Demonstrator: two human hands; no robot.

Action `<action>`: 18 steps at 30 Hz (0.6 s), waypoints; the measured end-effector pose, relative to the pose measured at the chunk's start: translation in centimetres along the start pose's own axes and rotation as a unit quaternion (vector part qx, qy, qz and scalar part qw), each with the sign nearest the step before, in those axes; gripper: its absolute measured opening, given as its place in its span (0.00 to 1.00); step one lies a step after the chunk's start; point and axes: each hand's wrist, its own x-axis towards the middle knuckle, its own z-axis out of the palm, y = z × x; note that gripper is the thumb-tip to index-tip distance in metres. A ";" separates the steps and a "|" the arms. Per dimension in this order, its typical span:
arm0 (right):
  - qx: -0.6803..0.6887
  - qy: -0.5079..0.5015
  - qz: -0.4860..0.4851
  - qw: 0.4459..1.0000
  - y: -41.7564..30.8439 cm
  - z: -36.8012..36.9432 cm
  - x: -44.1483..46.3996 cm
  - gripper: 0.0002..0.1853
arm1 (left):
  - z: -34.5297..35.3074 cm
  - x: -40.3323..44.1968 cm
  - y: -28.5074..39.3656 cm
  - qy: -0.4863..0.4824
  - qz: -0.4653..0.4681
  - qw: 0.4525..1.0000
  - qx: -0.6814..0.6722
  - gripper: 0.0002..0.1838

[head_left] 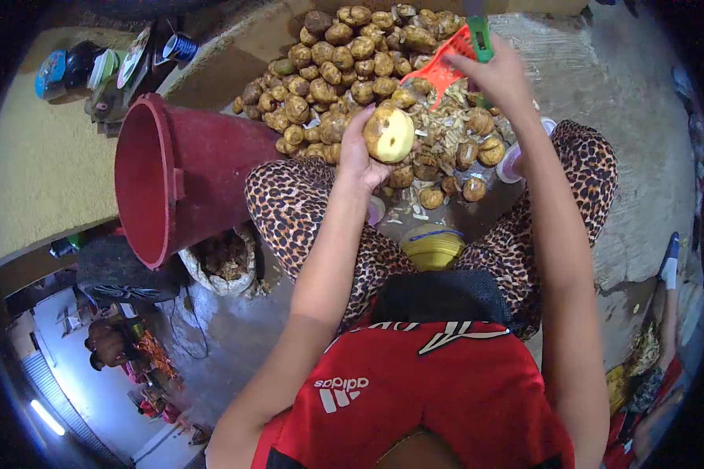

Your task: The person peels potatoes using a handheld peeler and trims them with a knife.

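Note:
My left hand [360, 156] holds a large round tuber [391, 134], partly peeled, with pale flesh showing and brown skin at its top and left. To the right and higher up, my right hand [497, 76] is closed around a green-handled tool [479, 39], whose dark blade is partly cut off by the top of the view. Beside that hand, an orange slotted plastic piece [444, 69] lies on the heap. Unpeeled brown tubers [340, 59] are piled beyond my hands. Pale peelings [438, 129] lie scattered below the orange piece.
A large red bin [219, 152] lies tipped at the left, with a white sack [246, 277] below it. A yellow container [434, 248] sits between my knees. Another person [109, 344] is at the lower left; a person's arm [669, 320] shows at the right edge.

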 end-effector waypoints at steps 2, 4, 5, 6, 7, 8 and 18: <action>0.098 -0.126 0.138 0.978 -3.6 -0.1 -2.1 0.22 | 0.3 -0.3 0.0 -0.003 -0.008 1.000 -0.013 0.24; 0.134 -0.144 0.084 0.977 -4.5 1.6 -3.4 0.22 | 1.4 -1.0 0.0 0.009 -0.012 0.999 -0.040 0.24; 0.153 -0.153 0.055 0.975 -4.1 2.6 -3.9 0.22 | 1.6 -1.2 0.0 0.016 -0.012 0.998 -0.053 0.24; 0.066 -0.051 -0.165 0.983 -4.0 3.6 -3.9 0.25 | 1.4 -1.1 0.1 -0.003 -0.020 0.998 -0.062 0.23; 0.072 -0.076 -0.125 0.987 -3.7 3.7 -3.9 0.25 | 1.2 -0.8 0.0 -0.008 -0.006 0.998 -0.055 0.24; 0.076 -0.102 -0.082 0.988 -3.4 3.8 -4.1 0.25 | 1.1 -0.7 -0.2 -0.012 0.005 0.999 -0.048 0.24; 0.045 0.047 -0.091 0.994 -1.7 0.2 -1.0 0.21 | 0.6 -0.4 -0.5 0.001 0.021 1.000 -0.017 0.21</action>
